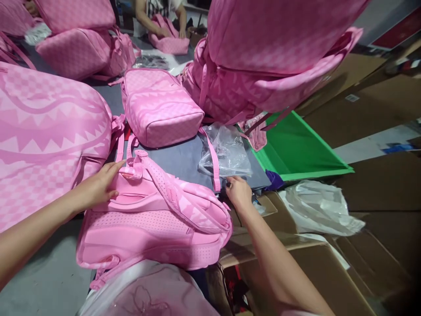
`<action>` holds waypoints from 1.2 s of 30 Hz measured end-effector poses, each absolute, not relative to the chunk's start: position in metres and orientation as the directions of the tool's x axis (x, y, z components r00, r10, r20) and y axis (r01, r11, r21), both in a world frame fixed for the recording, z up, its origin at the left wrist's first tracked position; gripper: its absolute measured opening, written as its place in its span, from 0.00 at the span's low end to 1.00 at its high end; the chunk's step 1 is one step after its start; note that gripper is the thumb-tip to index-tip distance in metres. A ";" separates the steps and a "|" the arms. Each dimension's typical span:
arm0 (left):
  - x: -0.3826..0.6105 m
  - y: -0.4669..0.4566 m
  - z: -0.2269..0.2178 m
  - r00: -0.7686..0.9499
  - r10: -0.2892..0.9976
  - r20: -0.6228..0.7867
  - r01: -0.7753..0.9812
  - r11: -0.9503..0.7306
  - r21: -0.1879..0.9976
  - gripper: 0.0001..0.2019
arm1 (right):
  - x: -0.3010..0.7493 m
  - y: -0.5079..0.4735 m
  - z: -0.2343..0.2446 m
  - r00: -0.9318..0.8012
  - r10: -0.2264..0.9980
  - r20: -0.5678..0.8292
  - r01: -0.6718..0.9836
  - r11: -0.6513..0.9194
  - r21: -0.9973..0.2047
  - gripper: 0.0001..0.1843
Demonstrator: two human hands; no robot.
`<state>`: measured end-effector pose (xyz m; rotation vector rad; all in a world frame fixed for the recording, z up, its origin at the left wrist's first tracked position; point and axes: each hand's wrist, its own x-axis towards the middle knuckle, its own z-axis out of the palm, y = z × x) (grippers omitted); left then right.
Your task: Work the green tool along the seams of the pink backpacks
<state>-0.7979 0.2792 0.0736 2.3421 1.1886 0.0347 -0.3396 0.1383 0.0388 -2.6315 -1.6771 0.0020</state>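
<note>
A pink backpack (154, 224) lies back-side up on the grey table (49, 281) right in front of me, its padded straps on top. My left hand (98, 186) rests open on the backpack's upper left edge, fingers stretched toward the top handle. My right hand (238, 191) is curled at the table's right edge, by a pink strap (215, 164) and a crumpled clear plastic bag (226, 151); its fingertips are hidden, so what they grip does not show.
Several more pink backpacks crowd the table: a large one at left (49, 131), a small one behind (161, 107), a stack at upper right (263, 57). Another person's hands handle a bag at the far end (167, 35). Green sheet (296, 149), cardboard boxes (329, 272) and plastic wrap (315, 208) lie right.
</note>
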 end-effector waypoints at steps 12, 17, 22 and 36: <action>-0.799 0.277 0.073 0.596 0.774 -0.214 0.766 -0.470 0.438 0.43 | -0.335 0.205 0.008 0.208 0.966 -0.154 0.974 -0.191 0.118 0.17; -0.798 0.279 0.073 0.602 0.769 -0.213 0.764 -0.478 0.435 0.44 | -0.344 0.194 0.019 0.192 0.970 -0.148 0.978 -0.177 0.106 0.15; -0.800 0.280 0.070 0.606 0.766 -0.216 0.765 -0.488 0.420 0.45 | -0.347 0.160 0.055 0.345 0.938 -0.045 0.935 -0.339 0.106 0.15; -0.776 0.261 0.103 0.501 0.816 -0.288 0.863 -0.446 0.237 0.56 | -0.468 0.137 0.130 0.123 0.992 0.035 0.448 -0.024 -0.894 0.11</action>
